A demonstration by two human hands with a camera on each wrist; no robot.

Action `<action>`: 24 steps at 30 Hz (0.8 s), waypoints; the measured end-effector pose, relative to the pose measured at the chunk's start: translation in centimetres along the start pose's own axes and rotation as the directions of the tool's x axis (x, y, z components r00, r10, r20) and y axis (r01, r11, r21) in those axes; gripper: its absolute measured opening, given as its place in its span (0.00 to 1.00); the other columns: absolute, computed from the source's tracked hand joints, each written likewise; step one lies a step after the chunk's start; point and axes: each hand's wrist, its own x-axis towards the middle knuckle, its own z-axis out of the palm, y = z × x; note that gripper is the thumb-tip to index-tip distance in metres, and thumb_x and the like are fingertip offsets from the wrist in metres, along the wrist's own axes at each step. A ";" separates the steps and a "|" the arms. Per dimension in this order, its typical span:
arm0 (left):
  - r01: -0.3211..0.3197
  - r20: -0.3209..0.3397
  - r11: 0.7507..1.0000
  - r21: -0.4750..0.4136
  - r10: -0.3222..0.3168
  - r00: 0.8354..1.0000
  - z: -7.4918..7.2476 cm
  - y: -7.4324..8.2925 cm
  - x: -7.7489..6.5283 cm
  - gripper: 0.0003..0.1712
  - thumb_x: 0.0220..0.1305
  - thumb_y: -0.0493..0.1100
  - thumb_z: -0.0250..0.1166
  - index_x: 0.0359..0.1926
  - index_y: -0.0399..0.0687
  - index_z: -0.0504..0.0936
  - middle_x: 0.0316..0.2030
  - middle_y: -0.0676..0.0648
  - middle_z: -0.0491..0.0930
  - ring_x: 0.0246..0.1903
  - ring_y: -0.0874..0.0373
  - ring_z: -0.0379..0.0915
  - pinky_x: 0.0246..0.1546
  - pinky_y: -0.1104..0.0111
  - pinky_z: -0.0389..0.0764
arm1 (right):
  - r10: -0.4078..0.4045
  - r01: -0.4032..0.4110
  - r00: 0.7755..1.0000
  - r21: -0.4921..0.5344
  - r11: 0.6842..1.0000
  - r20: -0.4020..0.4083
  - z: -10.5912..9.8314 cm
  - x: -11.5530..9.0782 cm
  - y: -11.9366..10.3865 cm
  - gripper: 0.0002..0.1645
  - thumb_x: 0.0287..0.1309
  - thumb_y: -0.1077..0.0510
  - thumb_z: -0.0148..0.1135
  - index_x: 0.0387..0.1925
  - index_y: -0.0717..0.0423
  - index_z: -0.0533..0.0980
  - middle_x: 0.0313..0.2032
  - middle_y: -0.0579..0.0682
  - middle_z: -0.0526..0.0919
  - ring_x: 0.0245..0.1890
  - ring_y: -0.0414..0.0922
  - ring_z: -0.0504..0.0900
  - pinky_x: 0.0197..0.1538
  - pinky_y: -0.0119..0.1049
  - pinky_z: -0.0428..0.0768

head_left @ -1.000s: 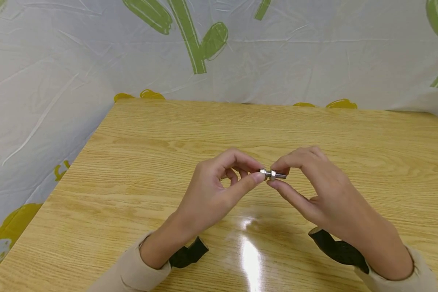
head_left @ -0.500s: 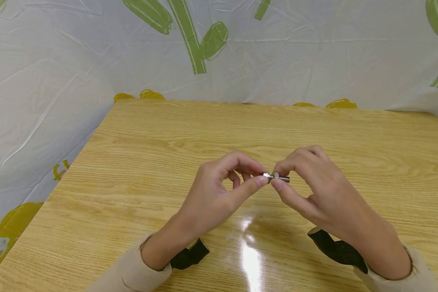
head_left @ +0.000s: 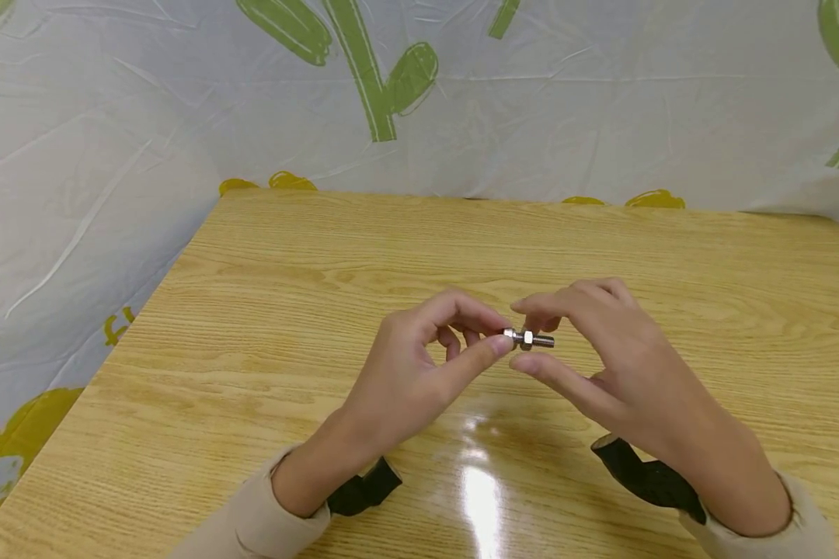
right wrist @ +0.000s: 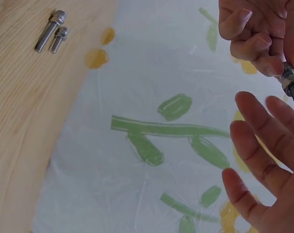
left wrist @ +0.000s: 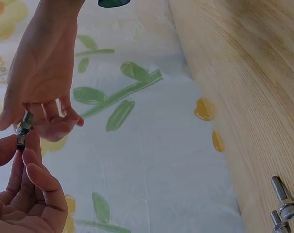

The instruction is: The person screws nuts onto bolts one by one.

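In the head view my left hand point(head_left: 419, 357) pinches the head of a silver bolt point(head_left: 545, 341) between thumb and fingers. The bolt lies almost level above the table, its threaded end toward the right. A hex nut point(head_left: 527, 339) sits partway along the thread, a short gap from the head. My right hand point(head_left: 622, 365) is around the nut, thumb below and forefinger above, both spread away from it. In the right wrist view, the right hand's fingers point(right wrist: 258, 160) are extended, clear of the bolt.
Two more bolts with nuts, a larger one point(left wrist: 283, 199) and a smaller one point(left wrist: 279, 224), lie on the wood-grain table point(head_left: 287, 272). A floral cloth point(head_left: 531, 116) hangs behind it. Black straps point(head_left: 367, 489) circle both wrists.
The right thumb and forefinger gripped the nut half a second ago; now they are spread off it. The left hand keeps its pinch, having shifted slightly right and down with the bolt.
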 end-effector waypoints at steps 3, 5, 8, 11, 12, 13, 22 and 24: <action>0.006 -0.001 1.000 0.003 -0.006 1.000 -0.2 0.5 0.1 0.06 0.62 0.42 0.62 0.38 0.45 0.80 0.33 0.56 0.81 0.31 0.66 0.72 0.32 0.72 0.76 | -0.023 0.023 0.999 0.014 1.000 -0.032 0.0 0.3 -0.4 0.24 0.50 0.51 0.69 0.47 0.56 0.76 0.38 0.42 0.78 0.40 0.42 0.71 0.46 0.30 0.66; 0.013 -0.004 1.000 0.002 -0.013 1.000 -0.3 0.8 0.2 0.05 0.61 0.39 0.62 0.38 0.45 0.80 0.32 0.55 0.81 0.31 0.66 0.72 0.31 0.72 0.76 | -0.054 0.056 0.997 0.029 0.998 -0.051 0.1 0.5 -0.5 0.21 0.54 0.52 0.66 0.45 0.59 0.75 0.38 0.44 0.78 0.40 0.42 0.71 0.47 0.29 0.67; 0.018 -0.009 1.000 -0.002 -0.018 1.000 -0.3 1.2 0.2 0.04 0.61 0.38 0.62 0.37 0.44 0.80 0.32 0.53 0.81 0.31 0.65 0.72 0.31 0.73 0.75 | -0.083 0.085 0.994 0.038 0.996 -0.069 0.1 0.6 -0.4 0.17 0.58 0.53 0.62 0.43 0.61 0.75 0.37 0.44 0.78 0.39 0.42 0.71 0.47 0.27 0.67; 0.022 -0.010 1.000 -0.001 -0.022 1.000 -0.4 1.3 0.2 0.04 0.61 0.37 0.62 0.37 0.44 0.80 0.32 0.52 0.81 0.31 0.65 0.72 0.31 0.73 0.75 | -0.101 0.105 0.992 0.046 0.993 -0.078 0.2 0.6 -0.3 0.15 0.60 0.53 0.60 0.42 0.61 0.76 0.37 0.44 0.78 0.39 0.42 0.71 0.46 0.28 0.67; 0.023 -0.010 1.000 -0.002 -0.023 1.000 -0.4 1.3 0.2 0.04 0.61 0.37 0.62 0.38 0.45 0.79 0.32 0.53 0.81 0.31 0.65 0.72 0.31 0.74 0.75 | -0.105 0.109 0.991 0.048 0.993 -0.079 0.2 0.6 -0.2 0.15 0.60 0.53 0.61 0.42 0.60 0.77 0.37 0.44 0.78 0.39 0.42 0.71 0.46 0.28 0.67; 0.024 -0.011 1.000 -0.003 -0.024 1.000 -0.4 1.2 0.2 0.04 0.61 0.37 0.62 0.38 0.45 0.79 0.32 0.53 0.81 0.31 0.65 0.72 0.31 0.73 0.75 | -0.109 0.113 0.991 0.050 0.992 -0.081 0.2 0.6 -0.2 0.15 0.59 0.53 0.61 0.42 0.60 0.77 0.37 0.44 0.79 0.39 0.42 0.71 0.46 0.28 0.68; 0.026 -0.010 1.000 -0.007 -0.026 1.000 -0.2 0.2 0.1 0.06 0.62 0.45 0.62 0.38 0.50 0.79 0.32 0.63 0.79 0.32 0.65 0.72 0.31 0.71 0.76 | -0.068 0.068 0.997 0.020 0.997 -0.029 0.1 0.4 -0.2 0.11 0.59 0.53 0.60 0.40 0.54 0.77 0.35 0.41 0.77 0.40 0.42 0.70 0.47 0.30 0.66; 0.022 -0.007 1.000 -0.003 -0.022 1.000 -0.1 0.0 0.1 0.06 0.62 0.45 0.62 0.38 0.50 0.80 0.32 0.62 0.80 0.32 0.65 0.72 0.31 0.71 0.76 | -0.052 0.053 0.998 0.010 0.999 -0.020 0.2 0.4 -0.2 0.09 0.59 0.53 0.60 0.39 0.53 0.77 0.35 0.40 0.77 0.40 0.42 0.70 0.47 0.32 0.65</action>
